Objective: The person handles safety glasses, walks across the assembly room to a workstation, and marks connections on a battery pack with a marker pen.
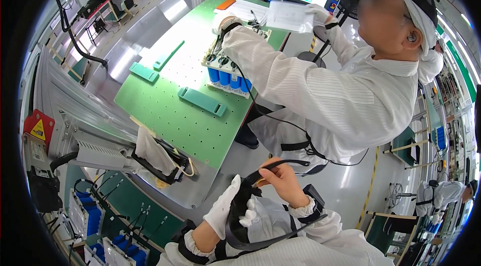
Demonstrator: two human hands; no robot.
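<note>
Standing beside the bench: far left, grey metal machine frame (95, 130) with a red warning tag (38, 128), racks of blue cylindrical cells (90, 216) below it. A white cloth (150, 150) hangs off a black clamp at the frame's edge.

Wearer's left hand (223, 208), in a white fabric glove, closed around the lower loop of a black flexible strap (240, 211). Right hand (283, 181), bare, pinching the strap's upper end between thumb and fingertips, black band at the wrist. Strap held in the air over the wearer's lap, just off the near corner of the green perforated table (170, 110).

On the table: three teal plastic bars (201, 101), a pack of blue cylinders in a white holder (228, 73).

Right: a co-worker in a white striped cleanroom coat (340, 95) leans over the table, close by.

Risk, as I judge it: the strap's loose end could snag the trailing black cable or brush the co-worker's coat; the glove may slip on it.

Room: tight between lap, table corner and co-worker. Open floor only lower right.
</note>
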